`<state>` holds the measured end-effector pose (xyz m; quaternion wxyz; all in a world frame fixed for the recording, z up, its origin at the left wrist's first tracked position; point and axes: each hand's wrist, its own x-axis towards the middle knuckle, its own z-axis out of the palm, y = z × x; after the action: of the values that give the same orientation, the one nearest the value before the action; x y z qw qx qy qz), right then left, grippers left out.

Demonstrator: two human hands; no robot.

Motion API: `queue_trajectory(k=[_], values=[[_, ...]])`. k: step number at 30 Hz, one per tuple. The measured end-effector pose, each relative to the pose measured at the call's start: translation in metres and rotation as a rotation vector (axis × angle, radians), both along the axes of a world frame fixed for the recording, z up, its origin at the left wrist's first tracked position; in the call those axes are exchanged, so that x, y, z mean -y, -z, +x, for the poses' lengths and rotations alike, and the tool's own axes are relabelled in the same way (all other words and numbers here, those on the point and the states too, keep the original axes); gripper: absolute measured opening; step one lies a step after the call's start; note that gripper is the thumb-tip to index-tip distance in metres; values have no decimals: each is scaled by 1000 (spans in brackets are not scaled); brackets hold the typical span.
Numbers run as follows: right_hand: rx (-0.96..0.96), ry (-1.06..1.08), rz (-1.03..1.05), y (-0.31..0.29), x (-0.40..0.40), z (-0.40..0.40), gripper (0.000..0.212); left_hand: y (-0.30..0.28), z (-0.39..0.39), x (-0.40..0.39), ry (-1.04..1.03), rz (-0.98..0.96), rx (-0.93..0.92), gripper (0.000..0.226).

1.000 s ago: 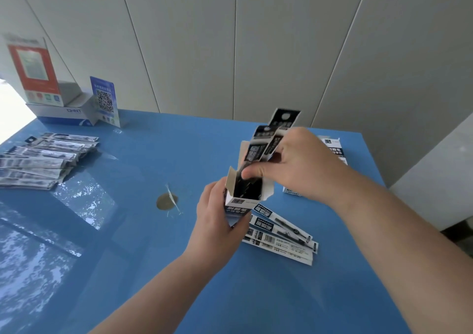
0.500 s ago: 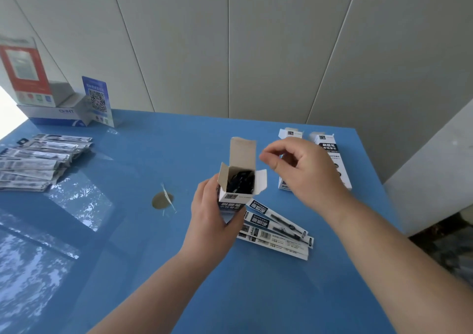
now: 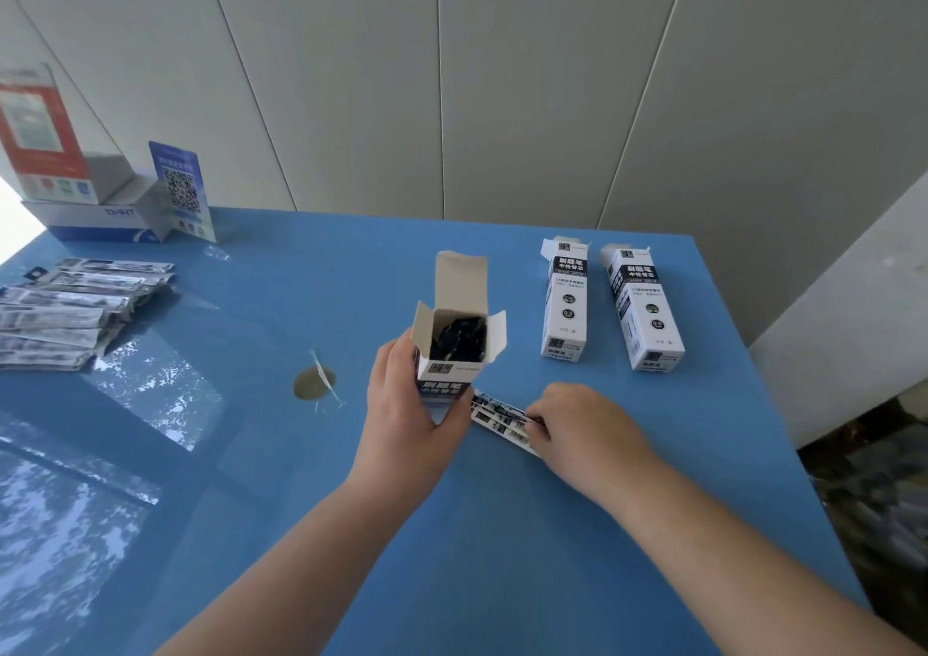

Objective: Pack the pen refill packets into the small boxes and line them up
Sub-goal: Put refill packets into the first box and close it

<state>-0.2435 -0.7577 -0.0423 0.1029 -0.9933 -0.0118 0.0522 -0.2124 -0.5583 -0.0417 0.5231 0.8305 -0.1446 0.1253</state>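
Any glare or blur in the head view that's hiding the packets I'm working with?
Head view: window glare mottles the table at left, and the left packet stack is soft. The open box and packets under the right hand stay readable; wide-angle bending tilts the wall panels.

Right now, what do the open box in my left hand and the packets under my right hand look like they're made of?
Open box: thin printed cardboard, matte; the flaps show a raw grey-brown inside. Packets: probably thin plastic film, printed and somewhat glossy, though they are mostly covered by the right hand.
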Motion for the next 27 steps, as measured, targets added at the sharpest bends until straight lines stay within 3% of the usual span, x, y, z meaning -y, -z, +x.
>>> queue_trajectory(k=[7,16,23,27], values=[[-10,77,-35,-12,0,4,15,-1,-2,0,7,-5,8,59],[-231,85,-57,-27,10,4,9,0,-2,-1,5,-6,-21,72],[-186,256,318,-47,21,1,39,0,-1,-1,22,-8,-15,64],[-145,348,657,-70,27,-7,27,0,0,0,30,6,-3,59]])
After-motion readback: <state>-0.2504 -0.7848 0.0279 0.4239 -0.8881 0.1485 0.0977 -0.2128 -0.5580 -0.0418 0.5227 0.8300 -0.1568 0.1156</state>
